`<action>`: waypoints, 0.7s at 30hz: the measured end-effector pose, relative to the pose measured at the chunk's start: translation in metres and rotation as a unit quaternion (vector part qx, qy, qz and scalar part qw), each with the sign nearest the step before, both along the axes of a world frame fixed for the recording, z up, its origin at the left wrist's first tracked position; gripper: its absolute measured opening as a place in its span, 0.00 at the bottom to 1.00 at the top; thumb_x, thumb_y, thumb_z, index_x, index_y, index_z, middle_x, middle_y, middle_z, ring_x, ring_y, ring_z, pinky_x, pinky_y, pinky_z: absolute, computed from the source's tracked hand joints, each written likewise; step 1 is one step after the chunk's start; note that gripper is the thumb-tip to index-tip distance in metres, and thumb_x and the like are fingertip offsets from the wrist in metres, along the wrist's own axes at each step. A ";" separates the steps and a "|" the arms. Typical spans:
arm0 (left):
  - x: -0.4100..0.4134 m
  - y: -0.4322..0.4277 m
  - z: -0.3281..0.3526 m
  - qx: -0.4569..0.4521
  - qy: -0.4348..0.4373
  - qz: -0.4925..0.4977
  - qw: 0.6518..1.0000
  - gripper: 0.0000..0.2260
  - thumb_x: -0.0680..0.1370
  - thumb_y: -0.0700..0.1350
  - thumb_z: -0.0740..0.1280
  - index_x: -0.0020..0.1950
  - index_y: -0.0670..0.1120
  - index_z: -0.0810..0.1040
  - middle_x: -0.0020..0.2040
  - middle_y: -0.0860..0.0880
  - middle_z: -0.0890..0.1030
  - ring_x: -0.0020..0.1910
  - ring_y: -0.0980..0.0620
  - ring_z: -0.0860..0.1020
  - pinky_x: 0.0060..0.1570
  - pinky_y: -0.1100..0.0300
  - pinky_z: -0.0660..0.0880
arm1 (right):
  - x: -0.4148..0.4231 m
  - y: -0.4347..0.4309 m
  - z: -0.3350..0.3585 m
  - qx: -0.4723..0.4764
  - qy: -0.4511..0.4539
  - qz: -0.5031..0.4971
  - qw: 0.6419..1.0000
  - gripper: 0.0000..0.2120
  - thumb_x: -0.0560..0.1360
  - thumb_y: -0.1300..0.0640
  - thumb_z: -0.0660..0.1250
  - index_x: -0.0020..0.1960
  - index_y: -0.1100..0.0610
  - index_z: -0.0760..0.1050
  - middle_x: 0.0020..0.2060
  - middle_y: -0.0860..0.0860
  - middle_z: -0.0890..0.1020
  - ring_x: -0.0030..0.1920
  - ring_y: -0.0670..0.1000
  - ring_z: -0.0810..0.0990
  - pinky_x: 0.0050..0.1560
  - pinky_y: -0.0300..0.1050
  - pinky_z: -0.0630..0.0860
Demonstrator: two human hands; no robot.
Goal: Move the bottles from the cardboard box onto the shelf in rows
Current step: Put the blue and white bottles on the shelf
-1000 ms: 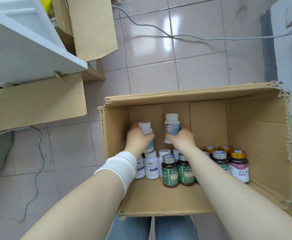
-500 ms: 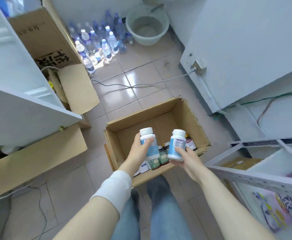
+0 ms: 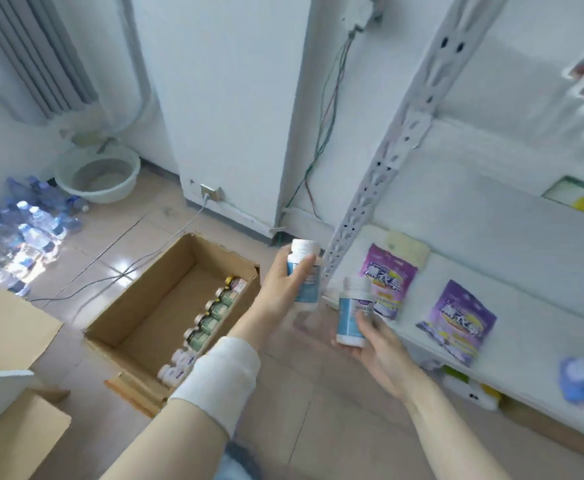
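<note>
Placement: left hand (image 3: 280,285) grips left bottle (image 3: 303,271), right hand (image 3: 373,341) grips right bottle (image 3: 354,311); stand both upright, touching, on shelf (image 3: 539,306) beside purple pouches (image 3: 456,320).

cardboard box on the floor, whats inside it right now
Along one wall of the cardboard box stands a row: dark green-labelled bottles, then white bottles at the near end. The wrist wrap covers the near corner, so anything there cannot be seen.

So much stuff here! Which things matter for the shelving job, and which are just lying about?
Job: white blue-labelled bottle in left hand; matching bottle in right hand; brown cardboard box; row of bottles inside; white metal shelf.
Lying about: purple pouches; pale round plastic basin; clear plastic water bottles.
</note>
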State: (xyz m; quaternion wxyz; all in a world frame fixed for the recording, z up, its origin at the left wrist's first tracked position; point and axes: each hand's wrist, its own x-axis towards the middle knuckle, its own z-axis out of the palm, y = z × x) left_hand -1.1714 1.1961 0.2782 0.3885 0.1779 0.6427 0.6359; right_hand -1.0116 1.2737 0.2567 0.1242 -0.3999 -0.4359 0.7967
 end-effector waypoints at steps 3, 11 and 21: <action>0.075 0.046 0.038 0.048 0.023 -0.048 0.997 0.03 0.80 0.44 0.61 0.47 0.49 0.71 0.43 0.48 0.77 0.43 0.50 0.76 0.43 0.62 0.74 | 0.083 0.025 0.032 0.026 0.029 -0.067 0.997 0.51 0.43 0.38 0.82 0.59 0.63 0.72 0.45 0.56 0.81 0.39 0.53 0.83 0.40 0.45 0.81; 0.324 0.161 0.135 0.173 0.091 -0.197 0.961 0.04 0.77 0.50 0.64 0.51 0.54 0.72 0.47 0.45 0.78 0.44 0.48 0.78 0.43 0.57 0.77 | 0.334 0.100 0.116 0.144 0.093 -0.155 0.973 0.42 0.51 0.37 0.79 0.58 0.57 0.74 0.50 0.52 0.84 0.50 0.50 0.84 0.51 0.46 0.81; 0.496 0.284 0.212 0.233 0.132 -0.288 0.919 0.02 0.79 0.47 0.61 0.49 0.54 0.72 0.46 0.49 0.78 0.46 0.49 0.78 0.46 0.58 0.77 | 0.513 0.193 0.181 0.203 0.099 -0.287 0.931 0.51 0.43 0.37 0.81 0.59 0.61 0.73 0.47 0.54 0.85 0.44 0.52 0.85 0.40 0.40 0.80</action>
